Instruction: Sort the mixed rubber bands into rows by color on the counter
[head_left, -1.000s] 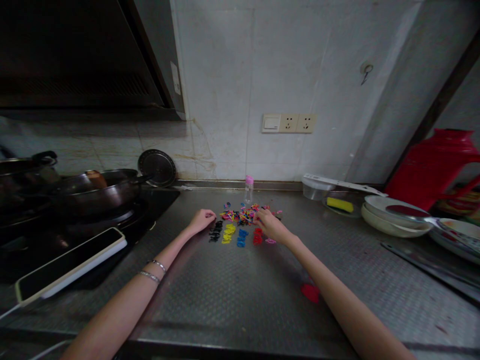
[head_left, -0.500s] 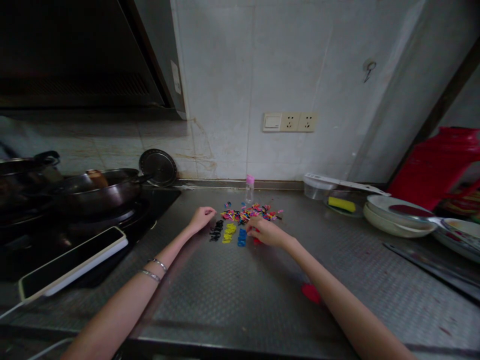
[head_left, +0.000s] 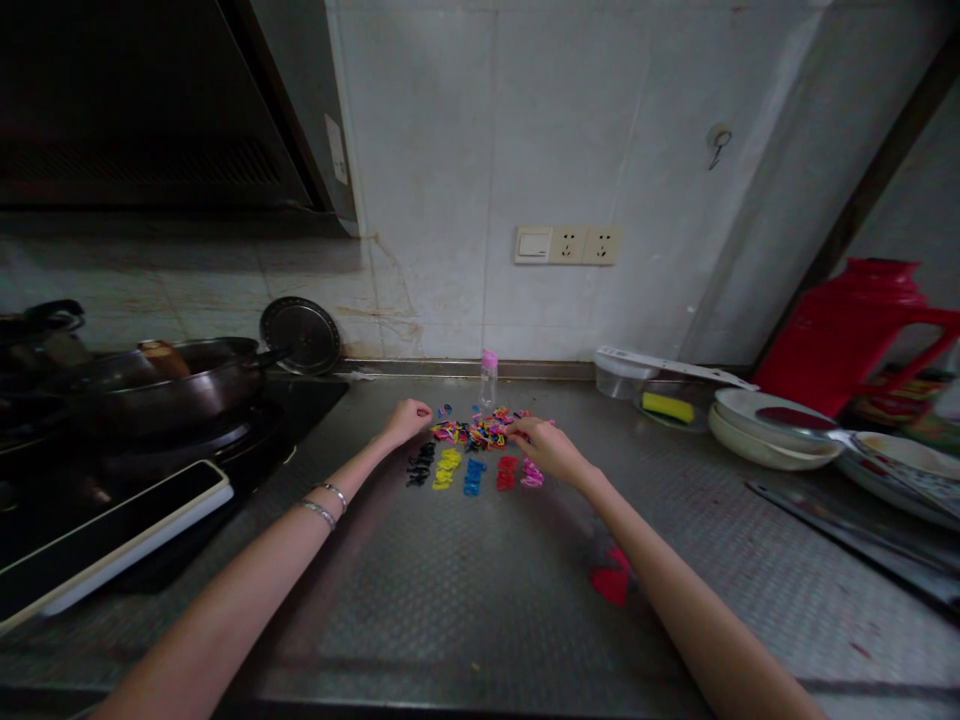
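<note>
A mixed heap of small coloured bands (head_left: 474,432) lies on the steel counter (head_left: 465,590). In front of it sit sorted little piles: black (head_left: 420,464), yellow (head_left: 447,467), blue (head_left: 473,476), red (head_left: 507,472) and pink (head_left: 532,473). My left hand (head_left: 406,419) rests curled at the heap's left edge, fingers closed. My right hand (head_left: 546,446) reaches into the heap's right side with its fingertips pinched among the bands, just behind the pink pile. What either hand holds is too small to make out.
A small bottle with a pink cap (head_left: 488,376) stands behind the heap. A stove with a pan (head_left: 165,385) and a phone (head_left: 112,545) are at left. Plates (head_left: 772,435), a sponge (head_left: 667,407) and a red jug (head_left: 862,325) stand at right. A red scrap (head_left: 611,582) lies by my right forearm.
My right hand went from the heap back to the red pile, then returned to the heap's right side. A pink pile now shows beside the red one. The view shifted slightly.
</note>
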